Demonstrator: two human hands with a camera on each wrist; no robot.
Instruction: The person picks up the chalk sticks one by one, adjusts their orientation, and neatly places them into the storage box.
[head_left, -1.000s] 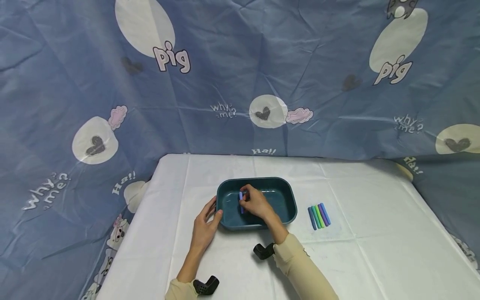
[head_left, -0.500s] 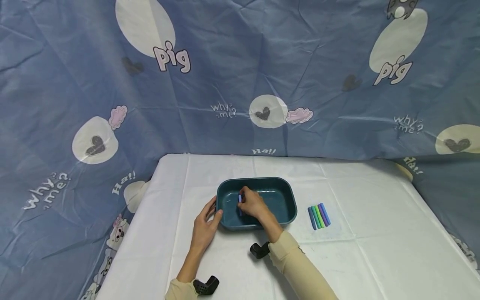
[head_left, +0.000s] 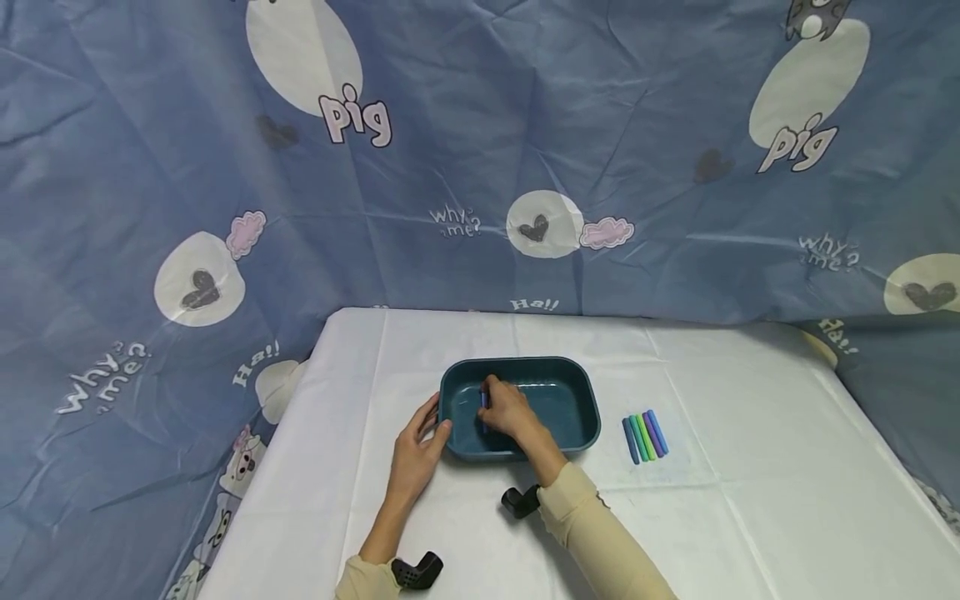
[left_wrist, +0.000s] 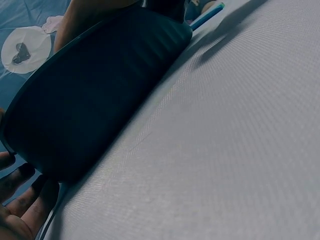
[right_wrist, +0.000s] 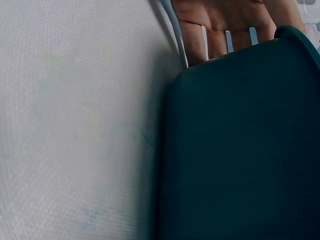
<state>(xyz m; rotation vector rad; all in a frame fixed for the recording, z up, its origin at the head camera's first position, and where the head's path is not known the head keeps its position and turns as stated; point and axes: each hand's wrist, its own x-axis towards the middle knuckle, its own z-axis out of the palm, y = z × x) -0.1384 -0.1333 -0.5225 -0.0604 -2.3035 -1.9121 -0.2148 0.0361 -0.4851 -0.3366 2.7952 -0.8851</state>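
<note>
In the head view my right hand (head_left: pixel 507 411) reaches inside the dark teal rectangular tub (head_left: pixel 558 450), its fingers pinching a thin blue crayon (head_left: pixel 484 412) near the tub's left end. The crayon lies roughly front to back, low by the floor; the hand covers part of it. My left hand (head_left: pixel 412 454) rests against the tub's left end with fingers extended, the thumb near the front corner. The left wrist view shows these fingertips (left_wrist: pixel 45 197) touching the outer wall. The tub's inside is hidden in both wrist views.
Several crayons (head_left: pixel 645 437), dark blue, green, purple and blue, lie side by side on the white cloth (head_left: pixel 750 400) right of the tub. Faint coloured smudges mark the cloth. A blue printed curtain (head_left: pixel 420 167) hangs behind the table.
My right hand has lowered the blue crayon toward the tub floor. The left hand stays at the tub's end. The head view has shifted slightly.
</note>
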